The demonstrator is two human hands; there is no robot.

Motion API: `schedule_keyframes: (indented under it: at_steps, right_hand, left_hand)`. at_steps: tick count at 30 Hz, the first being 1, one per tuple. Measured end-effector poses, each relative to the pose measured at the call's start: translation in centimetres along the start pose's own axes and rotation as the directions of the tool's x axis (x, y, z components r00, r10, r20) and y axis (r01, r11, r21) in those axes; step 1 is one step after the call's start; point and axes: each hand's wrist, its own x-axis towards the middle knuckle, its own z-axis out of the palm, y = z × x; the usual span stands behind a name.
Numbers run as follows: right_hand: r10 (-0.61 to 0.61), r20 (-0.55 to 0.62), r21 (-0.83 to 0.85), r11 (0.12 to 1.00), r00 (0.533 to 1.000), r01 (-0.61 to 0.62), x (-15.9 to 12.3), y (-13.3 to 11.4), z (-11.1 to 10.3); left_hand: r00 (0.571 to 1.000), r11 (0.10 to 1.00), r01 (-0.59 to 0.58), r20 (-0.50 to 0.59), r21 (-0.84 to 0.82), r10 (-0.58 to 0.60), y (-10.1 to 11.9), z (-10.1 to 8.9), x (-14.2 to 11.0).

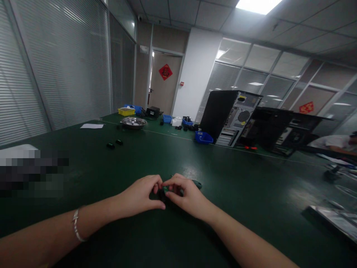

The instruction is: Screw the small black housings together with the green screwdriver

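Though small, one green piece (pixel 165 189) between pinched right fingers (pixel 176 181), left fingers (pixel 156 204) open (two dark pieces (pixel 111 146) beyond).

Green tabletop (pixel 125 163) w/ metal bowl (pixel 134 123), PC tower (pixel 231 117), blue bin (pixel 203 137), white sheet (pixel 92 126), 2 sm. black parts (pixel 111 146) on it.
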Motion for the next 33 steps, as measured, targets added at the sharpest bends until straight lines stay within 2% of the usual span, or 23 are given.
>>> schedule_keyframes:
  at_steps: [7,17,33]
  right_hand:
    - [0.066,0.013,0.053,0.996,0.998,-0.066,0.1,-0.1,0.6]
    - [0.107,-0.034,0.062,0.993,0.994,-0.104,0.2,-0.1,1.4]
    - [0.056,-0.071,-0.022,0.998,0.996,-0.058,0.1,-0.4,1.6]
  left_hand:
    - [0.998,0.997,0.004,-0.058,-0.072,-0.008,0.4,0.1,-0.2]
    - [0.998,0.995,-0.009,-0.065,-0.098,0.003,0.5,0.2,-0.2]
    - [0.997,0.990,-0.028,-0.074,-0.138,0.018,0.3,0.4,-0.1]
